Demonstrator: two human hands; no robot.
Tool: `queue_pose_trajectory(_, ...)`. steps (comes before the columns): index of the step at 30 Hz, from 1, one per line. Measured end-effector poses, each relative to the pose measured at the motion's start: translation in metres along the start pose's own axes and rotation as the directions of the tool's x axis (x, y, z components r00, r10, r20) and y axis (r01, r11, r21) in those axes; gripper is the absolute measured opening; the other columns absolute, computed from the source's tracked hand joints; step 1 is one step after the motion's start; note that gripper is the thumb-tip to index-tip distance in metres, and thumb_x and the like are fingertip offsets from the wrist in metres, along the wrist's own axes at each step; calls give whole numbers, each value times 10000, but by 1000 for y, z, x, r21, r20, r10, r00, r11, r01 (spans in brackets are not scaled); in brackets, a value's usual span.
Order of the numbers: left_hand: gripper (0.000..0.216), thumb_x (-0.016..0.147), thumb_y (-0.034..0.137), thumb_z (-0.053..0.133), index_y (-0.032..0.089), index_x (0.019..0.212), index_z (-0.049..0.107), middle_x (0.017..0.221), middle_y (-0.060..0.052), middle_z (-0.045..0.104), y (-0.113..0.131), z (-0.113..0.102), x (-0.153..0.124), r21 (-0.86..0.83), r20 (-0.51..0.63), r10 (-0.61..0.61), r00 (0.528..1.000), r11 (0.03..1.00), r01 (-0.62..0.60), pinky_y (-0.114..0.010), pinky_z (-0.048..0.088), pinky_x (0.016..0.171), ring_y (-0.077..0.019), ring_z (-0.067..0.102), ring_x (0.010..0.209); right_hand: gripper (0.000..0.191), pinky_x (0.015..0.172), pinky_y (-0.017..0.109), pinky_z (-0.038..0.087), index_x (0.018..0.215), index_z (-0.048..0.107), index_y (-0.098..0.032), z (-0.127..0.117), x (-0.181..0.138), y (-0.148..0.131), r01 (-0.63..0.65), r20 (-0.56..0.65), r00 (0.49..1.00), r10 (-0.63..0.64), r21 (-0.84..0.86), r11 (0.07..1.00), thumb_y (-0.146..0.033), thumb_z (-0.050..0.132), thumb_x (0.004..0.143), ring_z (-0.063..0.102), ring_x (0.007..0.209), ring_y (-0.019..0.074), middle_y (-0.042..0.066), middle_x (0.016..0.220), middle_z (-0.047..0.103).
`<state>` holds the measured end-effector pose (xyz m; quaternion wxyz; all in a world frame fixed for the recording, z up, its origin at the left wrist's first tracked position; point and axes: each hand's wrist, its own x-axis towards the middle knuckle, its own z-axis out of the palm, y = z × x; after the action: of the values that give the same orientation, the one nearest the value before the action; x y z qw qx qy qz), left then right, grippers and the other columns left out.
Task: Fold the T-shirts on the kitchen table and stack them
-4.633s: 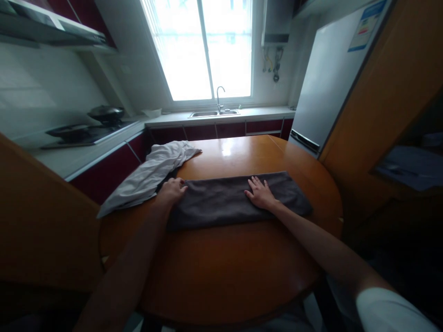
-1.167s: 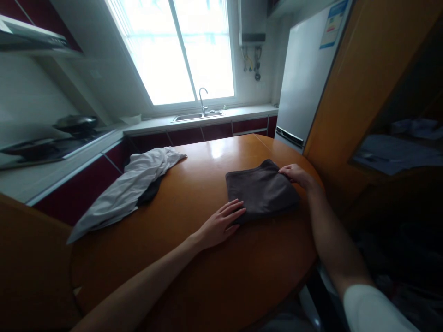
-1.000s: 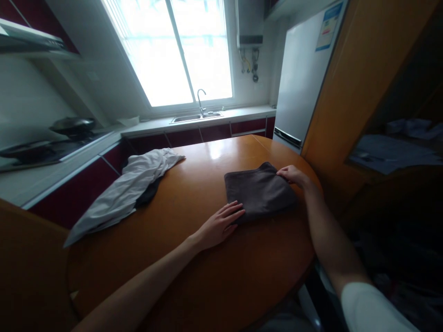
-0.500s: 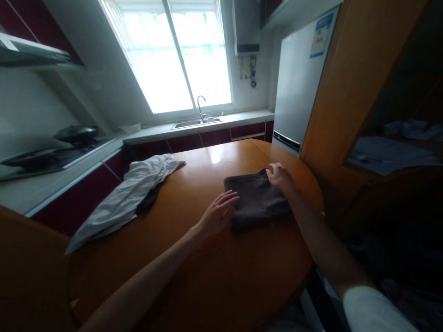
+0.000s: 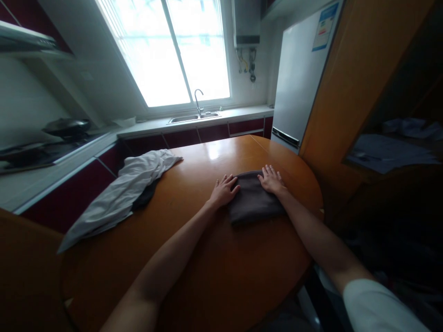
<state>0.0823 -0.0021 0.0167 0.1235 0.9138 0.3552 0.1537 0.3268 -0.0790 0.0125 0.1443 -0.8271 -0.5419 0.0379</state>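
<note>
A dark grey-brown folded cloth [image 5: 254, 200], probably a garment whose kind I cannot make out, lies flat on the wooden table [image 5: 194, 184]. My left hand [image 5: 224, 190] rests at its left far corner, fingers outstretched, partly on the fabric. On the far right corner lies my right hand [image 5: 272, 180], palm down with the fingers spread. Neither hand grips the cloth. The right forearm covers part of its right edge.
At the table's left side a white garment [image 5: 131, 184] lies rumpled over a dark piece of cloth [image 5: 145, 196]. Behind the table run a counter with a sink [image 5: 187, 118] and a faucet [image 5: 199, 101]. A fridge [image 5: 297, 78] stands at the back right, a wok [image 5: 67, 127] at left.
My left hand has moved forward onto the cloth's far left corner. My right hand has gone from holding the far edge to lying flat with spread fingers. The view has shifted slightly.
</note>
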Motion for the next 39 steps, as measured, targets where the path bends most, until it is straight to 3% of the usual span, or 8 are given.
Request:
queue_pose_trajectory(7,609,1020,528,402,200,1533,432,1642,-132,316,4,-11,5,-36,35,-36,999,999,38,-623,130,1217,-366,171,1540,666,1240,526,108,1600,281,-112,-2,-2,-2,-2,-1,1000,2,-2,1000,-486,265,1049,78,1564,255,129,1691,146)
queue_pose_trajectory(11,484,1002,451,501,206,1413,569,1379,-142,561,25,-27,-36,-60,-173,207,963,974,-220,-454,381,1138,-300,484,1310,664,1240,527,118,1603,272,-112,-3,-3,-4,-9,14,1000,9,-8,1000,-480,250,1051,77,1565,252,123,1694,137)
queue_pose_trajectory(14,431,958,445,590,242,1339,604,1145,-95,605,45,-34,-85,-15,-91,440,893,896,-443,-405,494,1000,-260,557,1092,667,1241,530,118,1606,261,-113,-4,-3,-4,-13,29,1000,13,-15,1000,-481,244,1050,68,1565,250,116,1696,132)
queue_pose_trajectory(17,410,946,273,573,213,1352,557,1088,-90,595,58,-33,-118,97,18,518,855,850,-517,-391,524,934,-251,560,1018,671,1241,531,125,1609,254,-119,-4,-3,-3,-10,30,999,10,-25,1000,-488,241,1048,60,1565,254,114,1698,131)
queue_pose_trajectory(20,441,889,108,537,199,1321,539,1089,-91,586,66,-31,-125,178,67,477,876,858,-481,-381,539,903,-255,557,1023,667,1238,528,137,1612,252,-144,-5,-4,-2,-6,32,999,7,-27,1000,-501,232,1049,62,1565,261,112,1700,130)
queue_pose_trajectory(26,413,855,57,509,231,1229,535,1136,-66,571,85,-31,-116,173,-47,251,967,955,-239,-346,556,862,-238,569,1064,679,1242,526,130,1603,273,-127,-5,-3,-2,-16,26,1000,16,-7,1000,-517,252,1048,66,1566,252,104,1700,129)
queue_pose_trajectory(33,546,861,-2,449,238,1349,488,1170,-84,553,90,-44,-117,282,62,170,983,942,-181,-311,564,756,-228,599,1002,678,1243,528,137,1604,273,-136,-6,-4,-2,-23,31,999,23,-4,1000,-521,260,1046,66,1567,247,93,1700,129)
queue_pose_trajectory(39,736,818,-53,474,261,1479,404,1301,-121,527,95,-42,-121,379,121,159,980,905,-194,-320,560,842,-231,619,1041,688,1242,535,134,1605,265,-126,-7,-4,-3,-26,35,999,26,0,1000,-522,259,1043,60,1567,249,95,1702,115)
